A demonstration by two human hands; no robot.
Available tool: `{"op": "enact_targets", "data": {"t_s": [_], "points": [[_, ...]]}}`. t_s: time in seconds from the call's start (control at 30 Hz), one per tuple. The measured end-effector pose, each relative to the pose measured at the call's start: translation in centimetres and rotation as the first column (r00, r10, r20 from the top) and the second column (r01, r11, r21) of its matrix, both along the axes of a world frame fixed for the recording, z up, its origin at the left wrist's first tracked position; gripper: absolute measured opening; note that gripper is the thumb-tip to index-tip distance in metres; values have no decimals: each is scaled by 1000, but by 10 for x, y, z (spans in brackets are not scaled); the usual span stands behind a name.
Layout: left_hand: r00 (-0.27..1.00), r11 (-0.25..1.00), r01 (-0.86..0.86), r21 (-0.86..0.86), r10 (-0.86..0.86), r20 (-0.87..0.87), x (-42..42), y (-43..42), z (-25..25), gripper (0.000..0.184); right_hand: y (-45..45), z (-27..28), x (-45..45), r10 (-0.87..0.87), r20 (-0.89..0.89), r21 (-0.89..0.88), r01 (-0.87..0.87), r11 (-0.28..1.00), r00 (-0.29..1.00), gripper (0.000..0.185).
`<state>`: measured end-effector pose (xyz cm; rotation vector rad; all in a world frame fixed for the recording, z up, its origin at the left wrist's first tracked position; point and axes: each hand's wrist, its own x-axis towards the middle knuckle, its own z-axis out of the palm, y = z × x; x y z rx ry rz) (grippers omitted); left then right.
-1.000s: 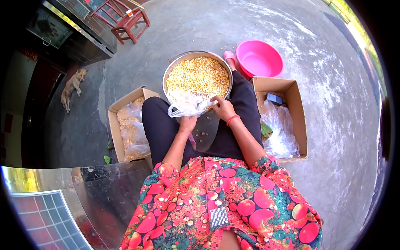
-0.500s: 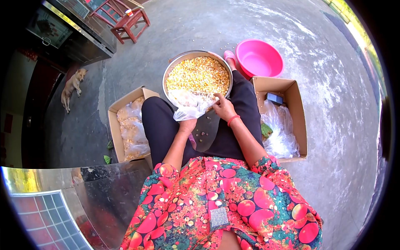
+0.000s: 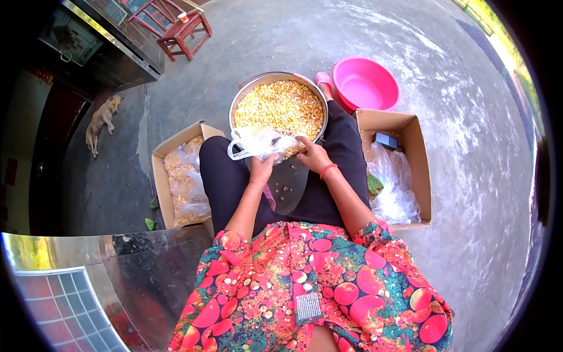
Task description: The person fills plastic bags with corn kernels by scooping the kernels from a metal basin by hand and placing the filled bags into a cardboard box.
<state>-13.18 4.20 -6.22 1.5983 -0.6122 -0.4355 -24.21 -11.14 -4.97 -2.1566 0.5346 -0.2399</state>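
Observation:
A round metal basin point(image 3: 281, 108) full of yellow and white corn kernels stands in front of my knees. Over its near edge lies a thin white plastic bag point(image 3: 262, 142). My left hand point(image 3: 261, 169) grips the bag from below, its fingers partly covered by the plastic. At the bag's right end, my right hand point(image 3: 314, 156), with a red band on the wrist, pinches the plastic near the basin's rim. Whether kernels are inside the bag is hard to tell.
Left of my legs stands a cardboard box point(image 3: 159, 182) with filled bags; on the right, another box point(image 3: 417, 170) holds plastic bags and a dark device. Beyond are a pink tub point(image 3: 365, 83), a red chair point(image 3: 183, 36) and a lying dog point(image 3: 102, 124).
The bag has shifted left and its handle loop now sticks out to the left. My left hand has moved slightly up and left, with more of its fingers showing. My right hand stays at the bag's right end.

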Motion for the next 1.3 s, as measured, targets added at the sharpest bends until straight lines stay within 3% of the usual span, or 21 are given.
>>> {"op": "enact_targets", "data": {"t_s": [0.1,0.13,0.23,0.27,0.4,0.47,0.6,0.67,0.73,0.77,0.83,0.87,0.93,1.0,1.03,1.07,1.1,1.13,1.2,1.23,1.3], "points": [[980,972,-198,-125,193,-45,10,-11,-1,33,1,1,0,8,24,21,-8,1000,1000,54],[978,979,-196,-57,191,-84,18,-13,1,32,3,4,-1,-42,55,74,38,997,998,53],[983,968,-171,-186,156,-93,38,-29,13,29,4,10,-2,-141,105,183,121,976,984,51],[976,964,-213,-157,202,-87,42,-34,23,30,3,10,-2,-189,127,239,155,959,974,50],[971,940,-222,-260,188,-150,70,-58,53,32,-3,-6,0,-156,130,277,115,954,979,49],[971,948,-229,-223,205,-124,80,-66,68,30,1,1,-1,-99,86,223,78,972,991,46],[963,909,-252,-333,270,11,88,-78,100,21,3,15,-3,-61,41,271,48,961,997,41],[951,968,-251,-14,249,184,95,-76,104,21,3,12,-2,-55,41,253,43,966,998,41],[948,978,-203,-35,206,243,101,-74,86,20,4,10,-2,-48,42,235,37,971,998,41],[954,983,-144,112,108,280,111,-71,60,20,4,8,-2,-48,47,240,36,970,998,42],[957,920,-57,389,-61,285,107,-65,54,21,7,13,-2,-48,52,245,34,969,997,43],[957,920,-57,388,-61,284,102,-62,50,21,8,16,-3,-96,77,251,74,965,992,48],[963,962,130,241,-181,202,97,-56,42,22,8,17,0,-144,102,257,114,960,984,53],[958,937,213,276,-256,129,95,-50,44,30,6,19,6,-271,159,484,164,859,949,66],[952,941,197,276,-251,176,92,-49,49,35,1,29,7,-268,84,615,162,772,960,74],[943,944,181,276,-246,223,89,-47,54,41,0,34,13,-294,139,690,120,713,946,75],[919,941,176,290,-262,294,86,-47,66,55,-2,35,17,-304,157,717,103,689,940,74],[919,941,175,289,-261,294,84,-50,72,55,-4,37,22,-315,176,742,84,665,933,73],[905,994,110,4,-102,413,75,-60,84,62,-5,45,31,-353,181,791,77,607,918,65],[902,993,113,-32,-89,423,70,-65,97,62,-6,48,36,-392,183,836,67,544,901,57],[920,991,119,58,-133,369,70,-72,111,52,-15,44,47,-363,178,875,22,484,915,47]]}}
